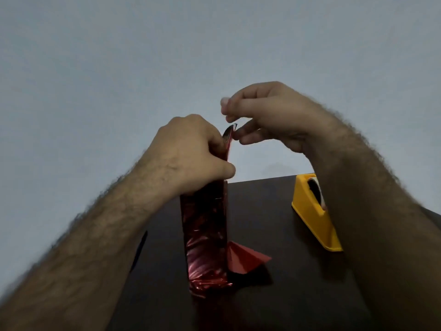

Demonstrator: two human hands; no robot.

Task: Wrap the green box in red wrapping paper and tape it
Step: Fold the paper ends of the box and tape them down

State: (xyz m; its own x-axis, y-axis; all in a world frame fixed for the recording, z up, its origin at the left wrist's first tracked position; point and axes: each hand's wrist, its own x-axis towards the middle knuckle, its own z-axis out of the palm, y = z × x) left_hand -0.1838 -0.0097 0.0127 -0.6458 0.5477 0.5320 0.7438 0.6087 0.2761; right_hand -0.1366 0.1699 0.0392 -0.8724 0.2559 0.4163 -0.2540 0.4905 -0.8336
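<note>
both hands (191, 149) on wrapped box (205, 235)

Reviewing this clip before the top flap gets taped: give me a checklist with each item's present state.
1. Wrapped box upright on the table: ok.
2. Left hand grips the box's top: ok.
3. Right hand pinches the top paper flap: ok.
4. Tape piece on the right hand: cannot tell.
5. Tape dispenser close by on the right: ok.
6. Bottom end closed: not ok, a red flap sticks out.
</note>
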